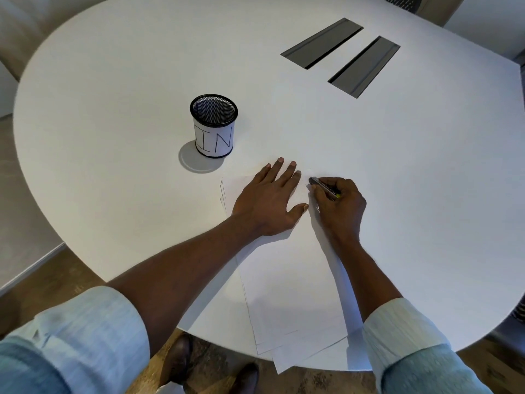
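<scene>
Rolled sleeves (85, 331) nearest. Left hand (270, 200) flat, fingers straight, pressing paper stack (292, 302) down just left of grip. Right hand (341, 207) curled round pen (324, 187); tip pokes toward left fingertips, shaft slants back into fist, near stack's far edge. Mesh cup (213, 129) farther left, beyond left hand.

The round matte worktop (113, 81) is plain white, and the loose rectangular paper sheets (289, 294) on it are the same unmarked white. The cylindrical wire-mesh pen cup (213, 112) is black with a fine grid pattern; its wrapped paper label (214, 139) is white, with "IN" hand-lettered in black. The two rectangular inset hatches (321, 42) are dark grey. The slim pen (322, 186) has a dark barrel and a yellow-green end. The rolled fabric sleeves (93, 322) are pale blue. The wood-grain floor (56, 268) is brown, the leather shoes (179, 356) dark brown.
</scene>
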A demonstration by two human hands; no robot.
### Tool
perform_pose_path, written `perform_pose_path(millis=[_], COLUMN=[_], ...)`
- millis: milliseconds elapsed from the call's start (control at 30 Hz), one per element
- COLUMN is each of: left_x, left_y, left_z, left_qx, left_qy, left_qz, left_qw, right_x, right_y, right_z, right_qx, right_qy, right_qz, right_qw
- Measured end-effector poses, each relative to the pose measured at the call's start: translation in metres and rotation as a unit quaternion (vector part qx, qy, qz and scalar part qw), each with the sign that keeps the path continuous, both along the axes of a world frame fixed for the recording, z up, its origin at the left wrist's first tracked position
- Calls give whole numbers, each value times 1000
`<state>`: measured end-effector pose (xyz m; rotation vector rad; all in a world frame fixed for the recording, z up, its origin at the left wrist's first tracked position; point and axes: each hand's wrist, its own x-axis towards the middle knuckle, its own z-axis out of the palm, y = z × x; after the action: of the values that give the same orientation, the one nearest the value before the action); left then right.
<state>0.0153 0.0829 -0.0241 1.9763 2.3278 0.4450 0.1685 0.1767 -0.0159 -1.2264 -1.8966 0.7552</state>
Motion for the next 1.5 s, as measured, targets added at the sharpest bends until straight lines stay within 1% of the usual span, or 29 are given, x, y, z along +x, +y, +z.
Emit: perform_pose_path(millis=[267, 533, 800, 1033, 1133, 1233, 1300, 1400, 1500], left_x=[0, 0, -1, -1, -1, 0, 0, -1, 0], left_y=[1, 2, 4, 6, 6, 5, 5, 5, 5], left_z=[-2, -5, -8, -10, -10, -10, -10, -10, -10], left_qx=[1, 5, -5, -17, -9, 2, -1, -7, -3], left_qy=[-1, 13, 19, 22, 17, 20, 21, 17, 17], left_qz=[1, -8, -9, -5, -6, -6, -7, -7, -6], left_qw=[1000, 1000, 1000, 1000, 1000, 1000, 1000, 1000, 1000], right_x=[-3, -3, 1, 1, 2, 0, 0, 3, 2], right_y=[-2, -1, 0, -2, -4, -8, -9, -11, -11], right_z=[2, -3, -3, -1, 2, 5, 7, 10, 12], right_qx=[-1, 26, 40, 61, 65, 80, 76, 12, -49], right_qy=[-9, -31, -5, -16, 3, -6, 23, 117, 171], right_qz=[-9, 29, 58, 70, 92, 108, 80, 5, -54], right_qw=[1000, 999, 998, 996, 994, 991, 994, 993, 983])
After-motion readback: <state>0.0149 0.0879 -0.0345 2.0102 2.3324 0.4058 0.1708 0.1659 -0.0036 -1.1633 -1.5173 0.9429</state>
